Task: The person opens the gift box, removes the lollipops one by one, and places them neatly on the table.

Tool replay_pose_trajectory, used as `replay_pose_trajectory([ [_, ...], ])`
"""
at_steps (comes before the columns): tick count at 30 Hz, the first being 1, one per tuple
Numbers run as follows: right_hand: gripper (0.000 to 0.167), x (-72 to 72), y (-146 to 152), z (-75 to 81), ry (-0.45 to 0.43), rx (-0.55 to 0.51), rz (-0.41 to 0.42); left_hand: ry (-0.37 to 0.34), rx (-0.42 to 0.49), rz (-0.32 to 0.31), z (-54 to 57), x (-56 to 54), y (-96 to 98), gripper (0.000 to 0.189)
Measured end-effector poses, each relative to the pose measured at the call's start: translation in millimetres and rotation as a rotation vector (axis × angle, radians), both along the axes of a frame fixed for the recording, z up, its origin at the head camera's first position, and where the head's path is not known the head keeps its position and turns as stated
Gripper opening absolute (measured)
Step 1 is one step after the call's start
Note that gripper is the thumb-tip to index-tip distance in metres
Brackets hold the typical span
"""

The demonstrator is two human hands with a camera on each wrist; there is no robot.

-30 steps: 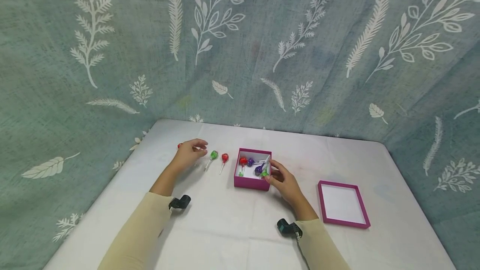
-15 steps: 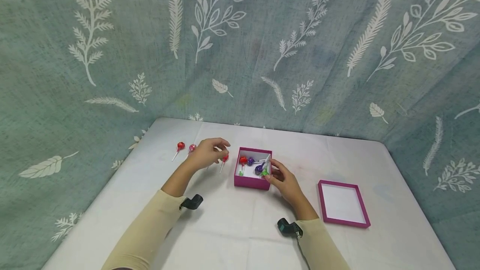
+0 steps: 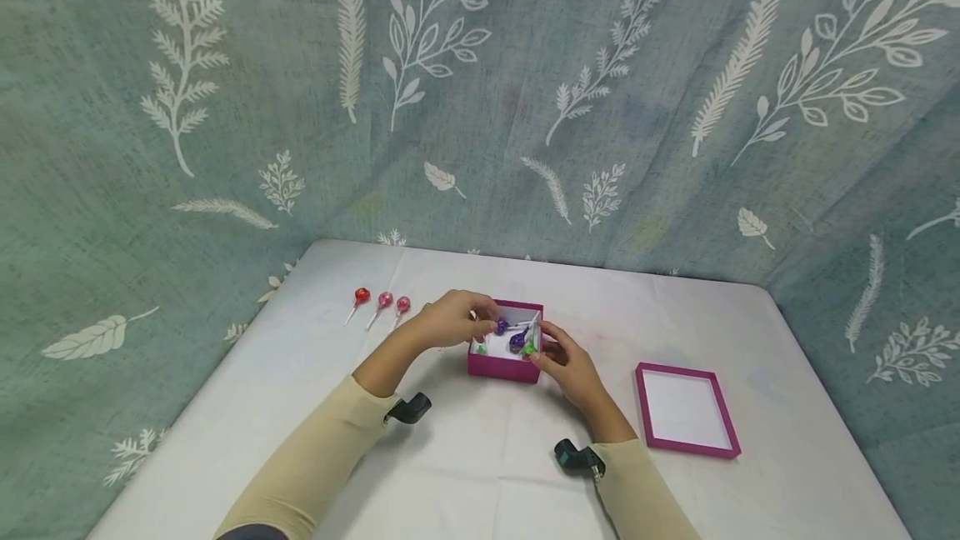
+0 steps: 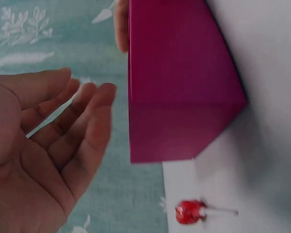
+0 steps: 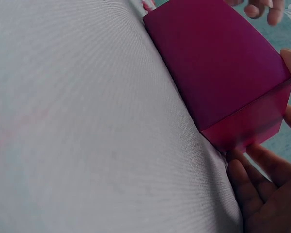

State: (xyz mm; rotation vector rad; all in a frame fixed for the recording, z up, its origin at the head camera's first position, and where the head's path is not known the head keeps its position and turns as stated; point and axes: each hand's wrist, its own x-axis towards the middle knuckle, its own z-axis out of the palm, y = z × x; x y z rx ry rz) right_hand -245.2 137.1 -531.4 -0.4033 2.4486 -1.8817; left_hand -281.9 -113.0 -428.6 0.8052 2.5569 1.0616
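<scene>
An uncovered magenta box (image 3: 502, 367) with a white inside sits mid-table. Purple lollipops (image 3: 517, 342) and green-wrapped ones (image 3: 529, 347) lie in it. My right hand (image 3: 573, 365) holds the box's right side, thumb at the front corner and fingers along the side wall (image 5: 252, 119). Over the box's left rim is my left hand (image 3: 456, 319), its fingers loosely bent with a gap to the thumb. In the left wrist view that hand (image 4: 53, 131) shows nothing between fingers and thumb. It hides the left part of the box's inside. A red lollipop (image 4: 189, 212) lies on the table beside the box.
Left of the box lie a red lollipop (image 3: 362, 295) and two pink lollipops (image 3: 385, 299) in a row. The magenta-rimmed lid (image 3: 686, 409) rests inside-up at right. A patterned cloth (image 3: 480, 148) hangs behind the white table (image 3: 510, 473).
My left hand has moved right, from above the loose lollipops to over the box's left rim, uncovering the pink lollipops. My right hand and the box have stayed put.
</scene>
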Motion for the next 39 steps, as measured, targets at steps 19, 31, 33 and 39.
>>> replay_pose_trajectory([
  [19, 0.063, 4.3, 0, -11.3, -0.017, 0.016, -0.012, -0.002, -0.375, -0.151, -8.1, 9.6, 43.7, 0.06],
  [31, 0.061, 20.4, -4, 30.6, -0.004, 0.069, 0.019, -0.146, -0.451, -0.082, -17.1, 9.9, 62.8, 0.086],
  [33, 0.061, 19.9, -4, 31.5, -0.002, 0.062, 0.021, -0.155, -0.459, -0.076, -16.6, 9.1, 64.1, 0.085],
  [39, 0.062, 17.2, -1, 30.3, 0.015, 0.048, 0.05, -0.165, -0.472, -0.094, -16.2, 6.8, 64.7, 0.081],
])
